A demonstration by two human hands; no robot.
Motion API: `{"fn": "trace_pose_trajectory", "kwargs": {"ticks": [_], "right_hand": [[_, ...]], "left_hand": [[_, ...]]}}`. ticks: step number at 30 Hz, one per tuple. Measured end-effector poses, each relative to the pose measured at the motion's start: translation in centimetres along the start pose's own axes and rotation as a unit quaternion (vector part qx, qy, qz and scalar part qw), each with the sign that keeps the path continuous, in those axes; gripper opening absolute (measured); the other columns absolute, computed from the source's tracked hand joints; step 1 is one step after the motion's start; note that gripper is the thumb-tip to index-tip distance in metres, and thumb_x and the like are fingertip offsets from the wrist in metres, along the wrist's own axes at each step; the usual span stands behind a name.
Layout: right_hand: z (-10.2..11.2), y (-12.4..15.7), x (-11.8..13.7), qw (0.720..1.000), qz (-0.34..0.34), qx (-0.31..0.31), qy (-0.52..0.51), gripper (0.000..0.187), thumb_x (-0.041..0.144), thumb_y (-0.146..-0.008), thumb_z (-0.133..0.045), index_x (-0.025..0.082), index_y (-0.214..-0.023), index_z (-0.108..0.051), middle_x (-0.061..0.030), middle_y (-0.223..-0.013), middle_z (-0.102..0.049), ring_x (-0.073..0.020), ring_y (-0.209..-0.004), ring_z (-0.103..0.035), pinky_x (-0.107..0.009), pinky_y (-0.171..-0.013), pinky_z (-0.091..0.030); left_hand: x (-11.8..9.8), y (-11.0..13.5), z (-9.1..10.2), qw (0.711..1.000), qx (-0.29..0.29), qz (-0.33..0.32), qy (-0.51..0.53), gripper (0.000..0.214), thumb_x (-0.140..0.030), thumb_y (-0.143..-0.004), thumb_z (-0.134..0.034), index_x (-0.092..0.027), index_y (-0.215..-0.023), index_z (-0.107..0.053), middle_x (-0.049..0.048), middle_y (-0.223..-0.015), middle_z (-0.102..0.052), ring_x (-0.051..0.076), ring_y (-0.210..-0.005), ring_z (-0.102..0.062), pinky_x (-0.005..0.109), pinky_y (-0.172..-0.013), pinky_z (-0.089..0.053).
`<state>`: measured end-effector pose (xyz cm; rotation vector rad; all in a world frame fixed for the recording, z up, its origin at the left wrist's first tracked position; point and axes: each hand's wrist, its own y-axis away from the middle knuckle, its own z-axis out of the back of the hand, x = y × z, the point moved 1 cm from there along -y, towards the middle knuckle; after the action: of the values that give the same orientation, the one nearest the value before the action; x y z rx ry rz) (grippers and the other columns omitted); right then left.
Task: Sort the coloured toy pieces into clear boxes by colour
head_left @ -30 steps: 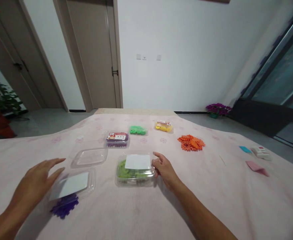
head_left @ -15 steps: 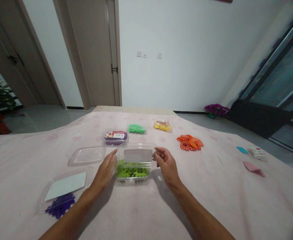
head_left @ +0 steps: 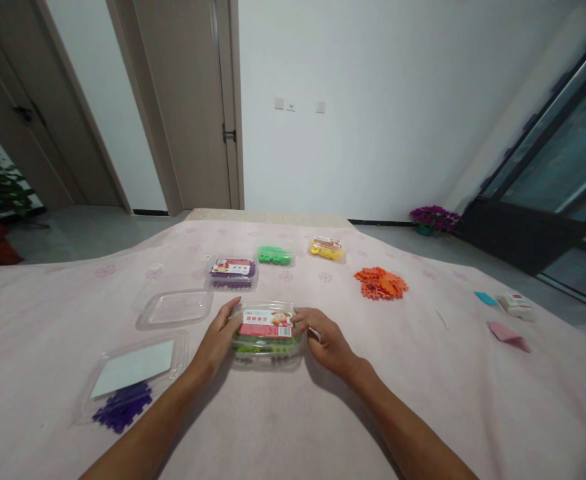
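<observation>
A clear plastic box of light green pieces (head_left: 267, 333) lies in front of me with its labelled lid down. My left hand (head_left: 219, 340) presses against its left end, fingers curved round the edge. My right hand (head_left: 325, 340) holds the right end, fingers over the lid's rim. To the left are an empty clear tray (head_left: 175, 308) and an upturned lid with a white label (head_left: 133, 363) resting over purple pieces (head_left: 121, 408).
Farther back stand a closed box of purple pieces (head_left: 233, 272), a box of green pieces (head_left: 275, 255) and a box of yellow pieces (head_left: 327, 249). A loose orange pile (head_left: 380, 283) lies right of them. Small packets (head_left: 511, 303) and a pink piece (head_left: 509, 332) sit at far right.
My left hand came across from the upturned lid to the green box. The box's lid, raised half a second ago, now lies shut with its red label up, both hands on it.
</observation>
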<state>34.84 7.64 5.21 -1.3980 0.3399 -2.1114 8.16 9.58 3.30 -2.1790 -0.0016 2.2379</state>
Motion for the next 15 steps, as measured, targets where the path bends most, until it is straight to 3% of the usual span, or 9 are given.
{"fn": "trace_pose_trajectory", "kwargs": {"ticks": [3, 6, 11, 15], "right_hand": [[0.1, -0.6, 0.6, 0.994, -0.075, -0.057, -0.061, 0.027, 0.007, -0.069, -0.047, 0.022, -0.083, -0.065, -0.0066, -0.107, -0.071, -0.0257, -0.116, -0.061, -0.045, -0.104, -0.044], [-0.5, -1.2, 1.0, 0.987, -0.116, -0.1, -0.045, 0.028, 0.013, -0.078, -0.046, 0.021, -0.096, -0.066, -0.008, -0.116, -0.068, -0.0247, -0.116, -0.06, -0.044, -0.105, -0.043], [-3.1, -1.7, 1.0, 0.991, -0.053, -0.028, 0.121, 0.042, 0.03, -0.094, -0.048, 0.02, -0.133, -0.057, -0.0124, -0.14, -0.057, -0.0252, -0.135, -0.045, -0.048, -0.118, -0.03], [-4.1, -2.0, 1.1, 0.993, -0.016, 0.007, 0.117, 0.046, 0.033, -0.099, -0.044, 0.022, -0.144, -0.047, -0.0099, -0.149, -0.049, -0.0219, -0.142, -0.039, -0.046, -0.12, -0.029]], "left_hand": [[0.0, 0.3, -0.2, 1.0, -0.012, 0.002, -0.028, 0.06, -0.032, -0.088, -0.056, -0.017, -0.145, -0.045, 0.0162, -0.149, -0.05, 0.027, -0.133, -0.053, 0.04, -0.109, -0.041], [0.1, 0.4, -0.4, 0.997, -0.009, -0.03, -0.07, 0.062, -0.029, -0.087, -0.056, -0.016, -0.146, -0.045, 0.0169, -0.149, -0.05, 0.028, -0.136, -0.049, 0.042, -0.113, -0.037], [0.1, 0.6, -0.5, 0.994, -0.05, -0.071, -0.069, 0.055, -0.025, -0.086, -0.056, -0.016, -0.141, -0.052, 0.0139, -0.149, -0.05, 0.026, -0.139, -0.044, 0.04, -0.119, -0.027], [-0.1, 0.4, 0.1, 0.99, -0.126, -0.033, 0.053, 0.058, -0.027, -0.083, -0.062, -0.02, -0.14, -0.052, 0.0117, -0.131, -0.064, 0.023, -0.115, -0.063, 0.037, -0.1, -0.048]]}}
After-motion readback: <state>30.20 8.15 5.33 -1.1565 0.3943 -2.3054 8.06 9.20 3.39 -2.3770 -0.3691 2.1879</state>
